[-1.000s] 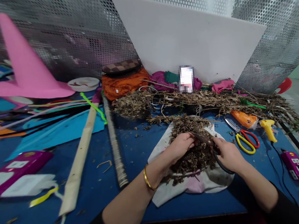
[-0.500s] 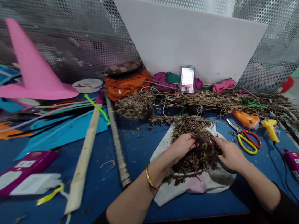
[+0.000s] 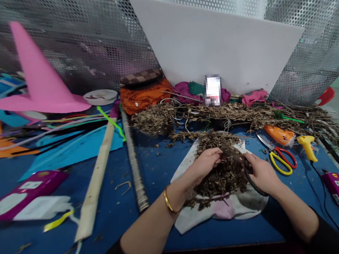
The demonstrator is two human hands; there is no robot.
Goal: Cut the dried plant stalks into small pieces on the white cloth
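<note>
My right hand (image 3: 260,174) is closed around the black handles of a pair of dark scissors (image 3: 232,154). Their blades point left toward the fingertips of my left hand (image 3: 209,163), which are pinched together; what is between them is too small to make out. Under both hands lies a heap of crumbled dried plant (image 3: 225,179), brown and leafy. It rests on a white cloth (image 3: 188,221) with a pinkish patch, spread on the blue table (image 3: 158,178).
Scissors with red and yellow handles (image 3: 280,160) and a yellow glue gun (image 3: 307,147) lie to the right. Dried stalks (image 3: 253,114) run along the back below a white board (image 3: 215,41). On the left are a pale wooden stick (image 3: 99,179) and a pink pointed hat (image 3: 39,82).
The scissor blades have shifted slightly at my left fingertips, and my left hand has risen a little. The heap and cloth look the same.
</note>
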